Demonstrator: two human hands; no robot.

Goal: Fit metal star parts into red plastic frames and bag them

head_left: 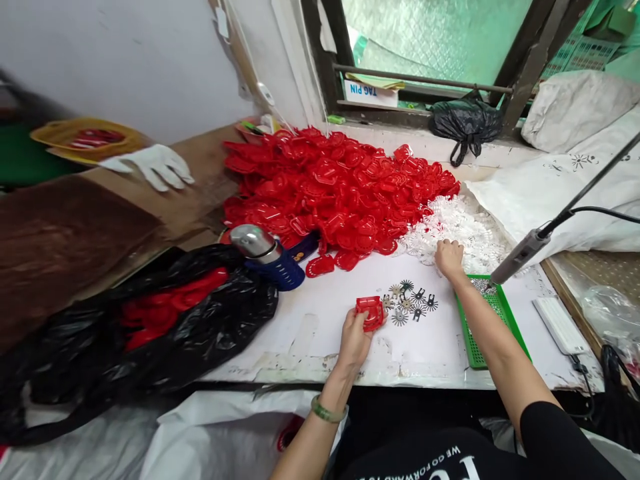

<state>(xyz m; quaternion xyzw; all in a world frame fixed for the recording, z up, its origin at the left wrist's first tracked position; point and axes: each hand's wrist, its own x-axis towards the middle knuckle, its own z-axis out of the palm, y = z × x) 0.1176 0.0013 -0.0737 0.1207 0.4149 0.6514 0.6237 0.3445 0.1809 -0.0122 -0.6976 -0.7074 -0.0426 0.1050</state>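
Observation:
My left hand (356, 340) grips a red plastic part (370, 312) with a raised rim, just above the white tabletop (320, 353). Over at the pile of white spoked plastic pieces (470, 230), my right hand (449, 257) touches its near edge. Those fingers are curled, and whatever they may hold is too small to make out. Between the hands lie several dark, grey and beige spoked pieces (417, 303). A large heap of red plastic parts (330, 187) covers the back of the table.
A green tray (517, 333) of small metal bits lies under my right forearm, below a hanging electric screwdriver (520, 257). At left stand a blue flask (280, 267) and a black bag (240, 307) with red parts. A white power bank-like box (560, 325) lies right.

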